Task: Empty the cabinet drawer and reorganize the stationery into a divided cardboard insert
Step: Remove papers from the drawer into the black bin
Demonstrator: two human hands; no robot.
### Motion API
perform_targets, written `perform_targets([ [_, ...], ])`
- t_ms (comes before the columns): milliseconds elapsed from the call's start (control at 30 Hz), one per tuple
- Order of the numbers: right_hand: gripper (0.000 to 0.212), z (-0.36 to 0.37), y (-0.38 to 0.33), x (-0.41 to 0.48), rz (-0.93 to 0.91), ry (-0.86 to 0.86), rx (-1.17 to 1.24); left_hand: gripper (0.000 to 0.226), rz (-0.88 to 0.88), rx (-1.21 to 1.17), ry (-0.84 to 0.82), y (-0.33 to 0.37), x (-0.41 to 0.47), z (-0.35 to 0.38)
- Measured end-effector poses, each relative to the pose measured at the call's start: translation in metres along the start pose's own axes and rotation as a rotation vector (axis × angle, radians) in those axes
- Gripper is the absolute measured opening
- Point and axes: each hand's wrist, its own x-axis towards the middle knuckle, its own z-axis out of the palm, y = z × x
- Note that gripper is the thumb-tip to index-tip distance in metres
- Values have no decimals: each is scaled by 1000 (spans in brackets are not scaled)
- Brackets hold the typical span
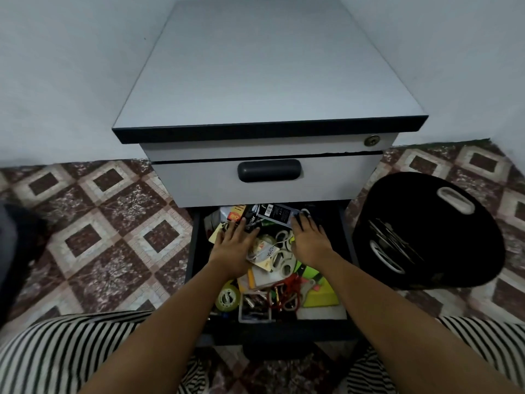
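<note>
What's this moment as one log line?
drawer: open, full | left hand: flat on stationery | right hand: flat on stationery | insert: unseen

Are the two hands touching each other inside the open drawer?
Apart. The head view shows tape rolls in the gap between the left hand and the right hand.

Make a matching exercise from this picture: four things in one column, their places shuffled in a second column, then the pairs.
Things:
1. tape roll
2. lock
3. black round object
4. dark handle

Places:
A. on the floor, right of the cabinet
B. top right of the cabinet's front
C. near-left part of the open drawer
D. middle of the closed upper drawer front

Pairs: 1-C, 2-B, 3-A, 4-D
</note>
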Motion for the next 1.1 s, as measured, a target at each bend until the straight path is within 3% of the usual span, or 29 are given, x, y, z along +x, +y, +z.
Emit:
perform_targets([
  [233, 71, 3, 1, 14, 129, -77, 91, 83, -12, -43, -14, 1, 1, 3],
  [467, 59, 1, -4, 6, 115, 48, -135, 74, -12, 16, 62, 1, -4, 7],
  [600, 45, 3, -5, -1, 97, 112, -117, 70, -17, 48, 130, 2, -9, 9],
  [900, 55, 5, -2, -27, -188, 227, 109, 64, 53, 112, 278, 16, -26, 3],
  [1100, 56, -1, 8, -51, -325, 138, 127, 64, 153, 107, 347, 27, -46, -2],
])
